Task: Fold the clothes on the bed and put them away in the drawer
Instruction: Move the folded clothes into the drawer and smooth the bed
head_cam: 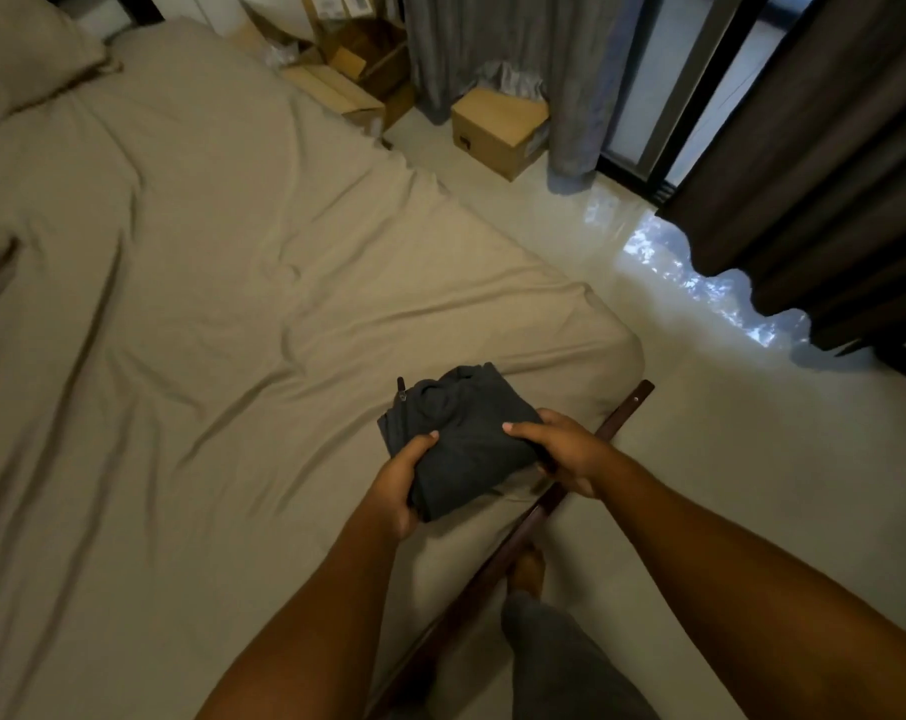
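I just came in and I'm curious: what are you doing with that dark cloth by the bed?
A person is holding a folded dark garment in both hands, the left hand gripping its left edge and the right hand its right side, over the corner of the bed. It looks ready to put away. No drawer shows in this view.

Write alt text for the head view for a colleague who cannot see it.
The left hand and right hand grip a folded dark garment at the near corner of the beige-sheeted bed. Cardboard boxes sit on the floor beyond it, beside hanging curtains.
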A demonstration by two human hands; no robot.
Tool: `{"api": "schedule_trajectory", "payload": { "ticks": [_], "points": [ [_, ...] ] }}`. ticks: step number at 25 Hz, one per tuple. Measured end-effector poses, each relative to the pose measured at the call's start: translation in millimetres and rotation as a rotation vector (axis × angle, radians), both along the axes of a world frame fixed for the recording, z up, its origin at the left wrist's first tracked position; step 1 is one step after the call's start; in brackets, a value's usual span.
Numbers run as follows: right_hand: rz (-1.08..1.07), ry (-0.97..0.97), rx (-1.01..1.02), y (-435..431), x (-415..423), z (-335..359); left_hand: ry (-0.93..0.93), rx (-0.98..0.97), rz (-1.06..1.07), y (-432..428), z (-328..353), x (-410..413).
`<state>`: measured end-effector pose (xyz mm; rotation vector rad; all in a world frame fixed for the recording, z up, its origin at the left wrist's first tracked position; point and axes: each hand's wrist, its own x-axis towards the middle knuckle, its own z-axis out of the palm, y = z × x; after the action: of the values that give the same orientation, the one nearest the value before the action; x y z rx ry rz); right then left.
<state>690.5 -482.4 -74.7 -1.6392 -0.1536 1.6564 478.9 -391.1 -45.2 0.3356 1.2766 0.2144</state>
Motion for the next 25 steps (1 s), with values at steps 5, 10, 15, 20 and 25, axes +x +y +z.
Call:
{"api": "schedule_trajectory", "payload": {
  "ticks": [5,10,15,20,25],
  "points": [
    [-0.163,0.137,0.09,-52,-46,62,-0.129,0.088,-0.2,-17,53,-58],
    [-0.191,0.113,0.107,-134,-116,138,-0.205,0.281,-0.627,-31,107,-106],
    [-0.452,0.041,0.182,-226,-195,168,-0.304,0.364,-0.965,-82,151,-124],
    [-0.816,-0.163,0.327,-321,-252,196,-0.407,0.382,-1.179,-156,181,-105],
    [-1.136,-0.266,0.307,-443,-302,218,-0.506,0.376,-1.413,-272,208,-79]
  ]
}}
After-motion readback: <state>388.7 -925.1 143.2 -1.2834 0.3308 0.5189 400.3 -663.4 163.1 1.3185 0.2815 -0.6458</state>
